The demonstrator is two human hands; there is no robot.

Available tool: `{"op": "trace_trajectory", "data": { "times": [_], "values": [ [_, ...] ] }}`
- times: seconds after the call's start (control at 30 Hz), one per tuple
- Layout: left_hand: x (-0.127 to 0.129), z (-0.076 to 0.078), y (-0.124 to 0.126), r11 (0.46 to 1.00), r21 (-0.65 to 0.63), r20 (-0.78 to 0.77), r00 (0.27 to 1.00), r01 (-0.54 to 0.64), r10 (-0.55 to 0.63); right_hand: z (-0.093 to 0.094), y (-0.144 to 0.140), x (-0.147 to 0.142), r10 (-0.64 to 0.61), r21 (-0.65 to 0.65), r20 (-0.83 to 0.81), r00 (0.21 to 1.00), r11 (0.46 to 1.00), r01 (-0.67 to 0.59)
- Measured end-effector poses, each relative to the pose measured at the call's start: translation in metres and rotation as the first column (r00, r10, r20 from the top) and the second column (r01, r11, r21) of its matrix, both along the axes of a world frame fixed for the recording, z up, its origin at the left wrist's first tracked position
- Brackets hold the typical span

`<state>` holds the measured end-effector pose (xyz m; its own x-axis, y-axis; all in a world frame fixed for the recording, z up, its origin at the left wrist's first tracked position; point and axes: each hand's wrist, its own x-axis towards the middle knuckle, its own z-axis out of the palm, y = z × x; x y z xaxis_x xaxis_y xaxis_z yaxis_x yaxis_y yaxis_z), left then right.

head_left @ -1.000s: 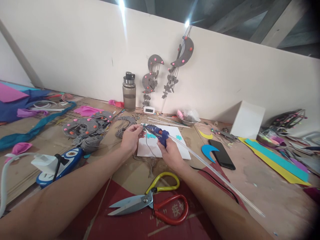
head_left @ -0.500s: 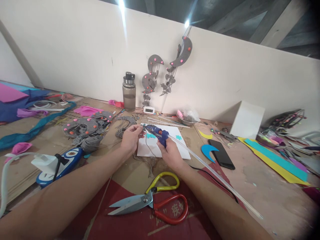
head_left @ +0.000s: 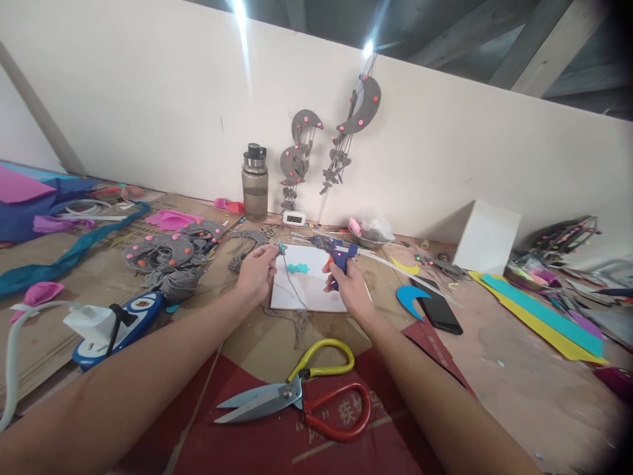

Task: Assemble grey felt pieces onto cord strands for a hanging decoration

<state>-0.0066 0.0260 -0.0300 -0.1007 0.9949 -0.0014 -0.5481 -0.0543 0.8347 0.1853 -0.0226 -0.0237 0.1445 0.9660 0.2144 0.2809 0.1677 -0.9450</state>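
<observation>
My right hand [head_left: 347, 287] grips a blue glue gun [head_left: 339, 252] with a long clear glue stick [head_left: 410, 274] trailing out to the right. The gun is lifted over the right edge of a white board [head_left: 316, 290]. My left hand [head_left: 255, 272] pinches a small teal shape [head_left: 281, 249] with a grey string [head_left: 291, 284] hanging from it across the board. Another teal cut-out [head_left: 297, 268] lies on the board between my hands.
Large scissors [head_left: 301, 397] with yellow and red handles lie near me on red cloth. Grey felt moons and string [head_left: 168, 258] are piled to the left, by a blue power strip [head_left: 119, 323]. A black phone [head_left: 438, 309], a blue crescent [head_left: 408, 297], a white box [head_left: 487, 239] and a bottle [head_left: 255, 182] stand around.
My right hand has pulled the glue gun away from my left hand, up and to the right. The left hand stays in place, pinching the teal piece.
</observation>
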Motion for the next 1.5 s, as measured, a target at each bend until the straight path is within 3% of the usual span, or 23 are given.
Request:
{"op": "trace_trajectory", "data": {
  "times": [0.03,0.1,0.17,0.23,0.43,0.63,0.7,0.77,0.83,0.93,1.0,1.07,1.13,1.23,1.3,1.5],
  "values": [
    [0.001,0.001,-0.001,1.0,0.015,-0.011,1.0,0.003,-0.003,0.0,0.004,0.006,-0.08,-0.032,0.155,0.985,0.996,0.086],
    [0.002,0.003,-0.003,0.999,0.042,-0.035,0.999,0.024,-0.022,0.001,0.01,0.017,-0.156,-0.066,0.46,0.874,0.976,0.208],
    [0.004,0.005,-0.006,0.997,0.058,-0.053,0.997,0.05,-0.047,0.002,0.013,0.023,-0.174,-0.069,0.58,0.796,0.963,0.26],
    [0.007,0.007,-0.009,0.996,0.064,-0.066,0.996,0.066,-0.062,0.002,0.014,0.024,-0.176,-0.056,0.62,0.765,0.962,0.267],
    [0.012,0.01,-0.016,0.991,0.102,-0.11,0.991,0.082,-0.07,0.001,0.013,0.021,-0.136,-0.009,0.813,0.567,0.969,0.245],
    [0.012,0.009,-0.018,0.984,0.144,-0.166,0.983,0.103,-0.078,0.001,0.014,0.019,-0.14,-0.004,0.847,0.513,0.963,0.27],
    [0.013,0.005,-0.019,0.984,0.134,-0.201,0.976,0.115,-0.086,0.003,0.011,0.015,-0.199,0.073,0.845,0.497,0.963,0.26],
    [0.014,0.001,-0.019,0.988,0.11,-0.258,0.963,0.104,-0.072,0.006,0.005,0.009,-0.298,0.218,0.801,0.519,0.953,0.21],
    [0.015,-0.002,-0.02,0.989,0.135,-0.341,0.94,0.067,-0.017,0.01,-0.002,0.0,-0.338,0.337,0.697,0.633,0.933,0.127],
    [0.013,0.0,-0.024,0.959,0.284,-0.481,0.866,0.005,0.138,0.015,-0.01,-0.02,-0.201,0.339,0.462,0.864,0.94,0.037],
    [0.01,0.006,-0.027,0.925,0.38,-0.52,0.822,-0.022,0.234,0.016,-0.011,-0.034,-0.074,0.289,0.285,0.956,0.957,-0.011],
    [0.008,0.013,-0.03,0.897,0.44,-0.513,0.807,-0.045,0.292,0.014,-0.008,-0.046,0.058,0.235,0.092,0.994,0.969,-0.078],
    [0.005,0.019,-0.03,0.883,0.463,-0.496,0.805,-0.071,0.325,0.012,-0.005,-0.056,0.149,0.162,-0.092,0.985,0.978,-0.132],
    [0.003,0.022,-0.026,0.891,0.437,-0.464,0.817,-0.125,0.343,0.013,-0.001,-0.067,0.174,0.059,-0.252,0.952,0.985,-0.164],
    [0.003,0.022,-0.023,0.914,0.381,-0.429,0.85,-0.137,0.306,0.016,-0.001,-0.071,0.15,0.067,-0.218,0.964,0.988,-0.139],
    [0.007,0.018,-0.019,0.972,0.223,-0.239,0.962,-0.075,0.129,0.028,-0.006,-0.074,-0.055,0.308,0.165,0.985,0.951,0.002]
  ]
}}
